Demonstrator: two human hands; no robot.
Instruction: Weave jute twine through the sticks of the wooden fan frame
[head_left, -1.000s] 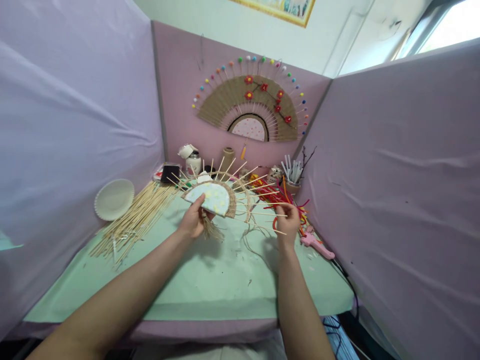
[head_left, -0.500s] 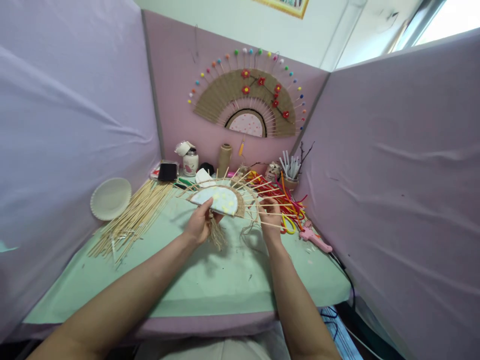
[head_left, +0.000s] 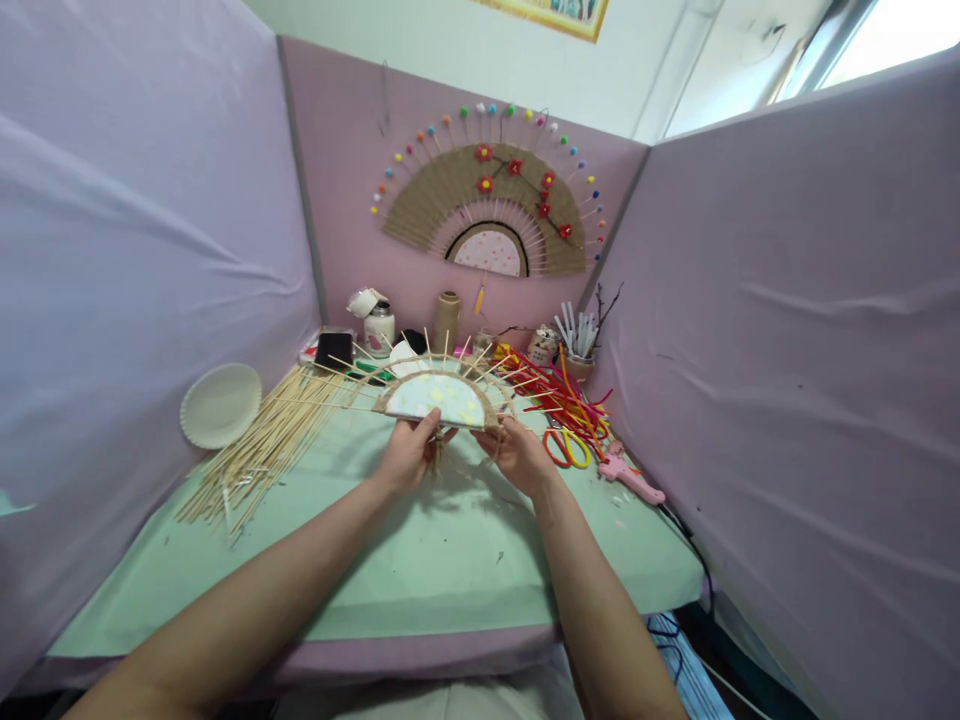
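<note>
Head view, and what we notice first is the right hand (head_left: 519, 455): a second ago it was out on the right of the frame among the fan's stick tips, well apart from the other hand, and it has since come in to the lower right corner of the fan (head_left: 435, 398). The fan itself has swung round too; it was tilted with its sticks pointing right, and now it sits level at mid frame, straight edge toward us, held just above the table (head_left: 420, 570). We judge from this that the work out along the sticks has paused and both hands are now steadying or turning the piece. The left hand (head_left: 409, 458) has its fingers closed on the lower left edge, with the thumb lying on the pale spotted face and the rest behind it. The right fingers curl tight at the opposite corner, touching the woven brown rim; whether they also pinch the loose twine that hung below is hidden between the two hands. Spare sticks (head_left: 262, 440) lie left of the fan beside a paper plate (head_left: 220, 405), while scissors (head_left: 566, 450) and a pink glue gun (head_left: 631, 480) lie to the right.
</note>
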